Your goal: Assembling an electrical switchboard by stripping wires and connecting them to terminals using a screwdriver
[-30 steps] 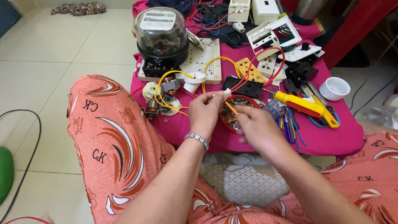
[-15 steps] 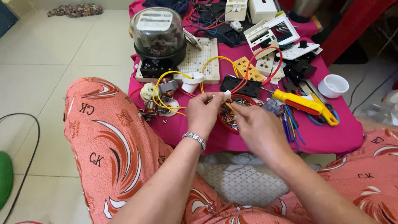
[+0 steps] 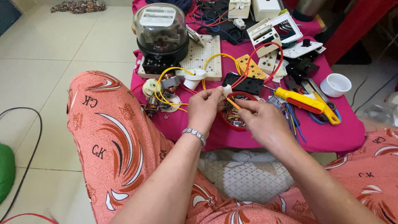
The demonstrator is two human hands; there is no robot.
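My left hand (image 3: 204, 108) pinches a small white plastic fitting (image 3: 227, 89) with a red wire (image 3: 265, 58) running from it. My right hand (image 3: 262, 120) holds a thin orange-handled screwdriver (image 3: 232, 103), its tip pointing up at the fitting. Both hands hover over a red round dish (image 3: 228, 120) of small metal parts at the near edge of a low table with a pink cloth (image 3: 331, 135). A silver bracelet circles my left wrist.
On the table stand a glass-domed electric meter (image 3: 161, 31), a white perforated board (image 3: 205, 56), yellow wires (image 3: 166, 89), a small motor (image 3: 154, 105), a black switch plate (image 3: 248, 84), white sockets, a yellow and red screwdriver (image 3: 302, 101) and a white cup (image 3: 336, 84). My patterned orange knees flank the table.
My hands stay at the same spot over the red dish. The camera view has shifted slightly; the screwdriver tip keeps working at the white fitting.
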